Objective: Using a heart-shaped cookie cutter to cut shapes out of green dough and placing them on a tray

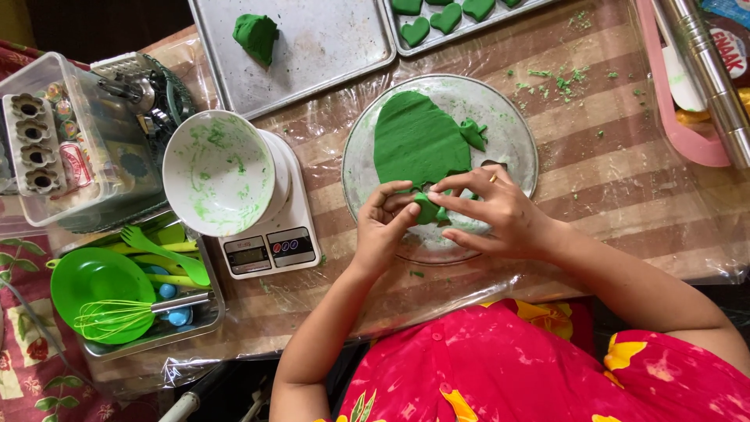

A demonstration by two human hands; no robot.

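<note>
The counter [609,180] is the biggest thing. It has brown and cream stripes, and clear plastic lies over it.

A big metal tray [328,47] sits at the top. A green lump [256,35] lies on it. Next to it on the right is a second tray [437,43] with green hearts [445,17] in it.

A clear box [70,141] stands at the left edge with small metal molds inside. Below it is a flat pan [199,328] full of tools. In it are a green bowl [94,285], a green whisk [117,316] and a green fork [164,250].

A white scale [273,242] stands near the middle. On top of it sits a white bowl [217,172] with green smears inside.

A round glass plate [516,133] lies in front of the person. A flat sheet of green dough [418,141] lies on it. A small torn bit [473,133] lies at the sheet's right side, touching it.

The left hand [383,223] and the right hand [488,211] meet at the near edge of the plate. Both hands pinch a small green piece [427,209] between their fingers. The piece sits just at the lower edge of the dough sheet, over the plate. The left hand's fingers curl tight on the piece's left side. The right hand's fingers reach over it from the right, and there is a ring on one finger.

Tiny green crumbs [562,82] are scattered on the counter at the upper right.
</note>
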